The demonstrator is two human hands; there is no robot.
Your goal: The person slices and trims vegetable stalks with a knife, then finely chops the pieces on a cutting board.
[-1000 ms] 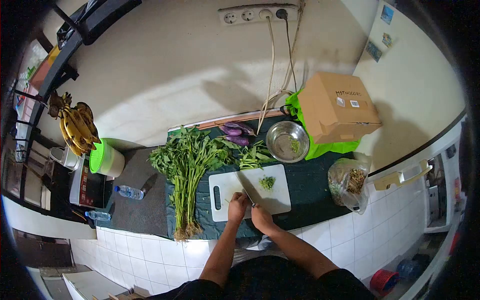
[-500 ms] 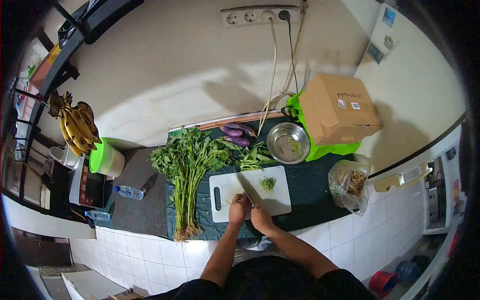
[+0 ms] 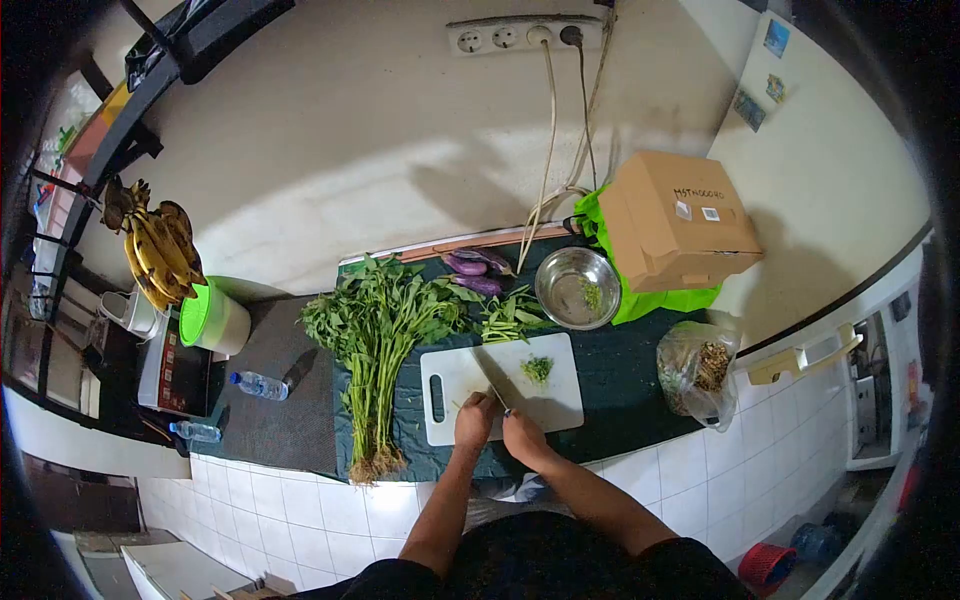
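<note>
Head view: right hand (image 3: pixel 524 436) was wrapped round the handle of a knife (image 3: pixel 489 375), blade slanting far-left over a white board (image 3: pixel 452 366) on the bench (image 3: pixel 630 375). Left hand (image 3: pixel 474 420) was curled in tight just beside the blade, at the board's near part; inside of fist hidden, so couldn't tell what, if anything, it gripped. Small pile of chopped greens (image 3: pixel 537 370) sat on the board, right of the blade. Cut stems (image 3: pixel 505 328) lay just past its far edge, w/ purple eggplants (image 3: pixel 476 284) farther back & a metal bowl (image 3: pixel 558 278) to the right, w/ chopped bits (image 3: pixel 591 294) in it. Big leafy bunch (image 3: pixel 385 335) lay left of the board, roots twd near side. Plastic bag (image 3: pixel 690 380) stood at bench's right end.
</note>
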